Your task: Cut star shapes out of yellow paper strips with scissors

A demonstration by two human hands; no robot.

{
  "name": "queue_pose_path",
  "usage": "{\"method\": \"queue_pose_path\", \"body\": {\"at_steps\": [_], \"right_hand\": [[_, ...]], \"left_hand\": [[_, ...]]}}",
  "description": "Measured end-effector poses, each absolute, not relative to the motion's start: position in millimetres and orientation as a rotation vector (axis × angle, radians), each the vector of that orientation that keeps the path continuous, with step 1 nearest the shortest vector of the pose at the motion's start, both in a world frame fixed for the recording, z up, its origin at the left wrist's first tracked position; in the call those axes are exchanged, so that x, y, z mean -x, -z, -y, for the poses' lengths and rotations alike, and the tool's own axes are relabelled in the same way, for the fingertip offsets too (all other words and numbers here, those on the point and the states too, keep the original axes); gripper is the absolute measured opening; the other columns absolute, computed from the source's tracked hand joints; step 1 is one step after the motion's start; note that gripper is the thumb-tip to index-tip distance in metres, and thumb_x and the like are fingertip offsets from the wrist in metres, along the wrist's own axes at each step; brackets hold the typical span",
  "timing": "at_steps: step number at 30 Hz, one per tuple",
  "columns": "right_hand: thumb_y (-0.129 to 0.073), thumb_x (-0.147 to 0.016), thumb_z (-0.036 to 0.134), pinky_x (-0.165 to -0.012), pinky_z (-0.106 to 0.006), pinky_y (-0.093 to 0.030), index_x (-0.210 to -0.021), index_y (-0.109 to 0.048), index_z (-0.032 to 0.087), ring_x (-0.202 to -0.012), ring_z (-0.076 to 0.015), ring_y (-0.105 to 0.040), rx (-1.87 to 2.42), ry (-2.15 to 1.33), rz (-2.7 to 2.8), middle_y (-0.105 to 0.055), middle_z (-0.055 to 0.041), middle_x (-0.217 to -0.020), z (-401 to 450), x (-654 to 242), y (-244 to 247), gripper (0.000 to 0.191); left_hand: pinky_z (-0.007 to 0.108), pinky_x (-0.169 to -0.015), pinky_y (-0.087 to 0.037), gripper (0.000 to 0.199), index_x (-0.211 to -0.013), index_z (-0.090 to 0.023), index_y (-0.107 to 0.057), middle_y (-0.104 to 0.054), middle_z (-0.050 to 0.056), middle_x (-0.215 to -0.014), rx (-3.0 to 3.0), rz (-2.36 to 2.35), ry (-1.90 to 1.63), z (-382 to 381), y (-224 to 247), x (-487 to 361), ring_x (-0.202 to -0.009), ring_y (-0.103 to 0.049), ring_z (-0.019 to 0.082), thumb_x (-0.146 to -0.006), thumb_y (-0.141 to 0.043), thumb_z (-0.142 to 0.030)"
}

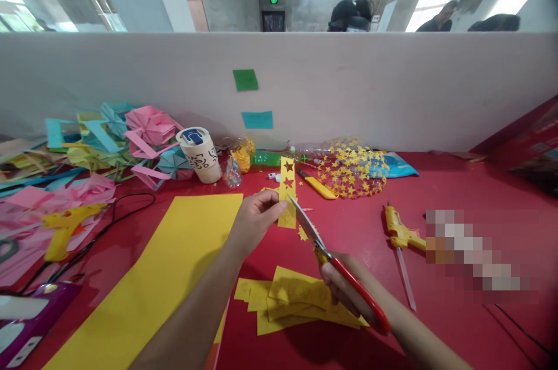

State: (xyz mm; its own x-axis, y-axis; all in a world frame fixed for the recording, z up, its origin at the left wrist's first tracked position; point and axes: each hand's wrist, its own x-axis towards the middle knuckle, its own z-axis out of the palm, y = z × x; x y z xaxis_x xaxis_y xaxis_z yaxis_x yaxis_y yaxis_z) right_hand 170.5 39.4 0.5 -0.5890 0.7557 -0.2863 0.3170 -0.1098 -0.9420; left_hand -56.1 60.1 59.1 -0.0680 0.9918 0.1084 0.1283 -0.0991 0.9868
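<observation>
Left hand (257,217) pinches a narrow yellow paper strip (286,219) between thumb and fingers, closed on its left edge. Strip is upright above the red bench (457,190), with two star-shaped holes in its upper part and drawn marks lower down. Right hand (337,280) is wrapped round the red-handled metal scissors (310,232) — tip at the strip near the left thumb, blades look near-closed, exact gap can't tell.

Pile of yellow paper pieces (296,303) lies below, between the forearms. Large yellow paper sheet (174,254) is left of it, partly under the left forearm. Beyond the strip: yellow utility knife (321,186), then clear plastic with yellow stars (353,169) to its right. Yellow glue gun (399,232) sits right of the scissors. White patterned cup (201,155) stands far left — pink and blue folded paper shapes (150,126) beside it.
</observation>
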Motion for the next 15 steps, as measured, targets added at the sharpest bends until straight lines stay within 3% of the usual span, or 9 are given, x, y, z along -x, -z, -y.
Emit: {"method": "queue_pose_path", "body": {"at_steps": [6,15], "right_hand": [[-0.045,-0.083,0.068,-0.031,-0.014,-0.028,-0.069,-0.042,0.020,-0.035,-0.0051,-0.035,1.221,-1.752,1.799,-0.041,0.0069,-0.051,-40.0,-168.5,-5.4,0.050],[-0.050,-0.082,0.064,-0.031,-0.014,-0.028,-0.068,-0.040,0.020,-0.035,-0.0039,-0.034,1.218,-1.774,1.789,-0.038,0.0085,-0.050,-39.3,-166.1,-11.8,0.047]], "left_hand": [[0.022,-0.055,-0.030,0.026,-0.062,-0.018,-0.046,-0.040,-0.005,-0.059,-1.308,-1.287,-1.308,-60.0,-58.5,54.2,-0.058,-0.036,0.009,-0.082,-0.059,-0.029],[0.022,-0.055,-0.031,0.026,-0.062,-0.017,-0.047,-0.041,-0.006,-0.059,-1.273,-1.255,-1.310,-58.9,-61.1,53.4,-0.057,-0.037,0.009,-0.081,-0.060,-0.028]]}}
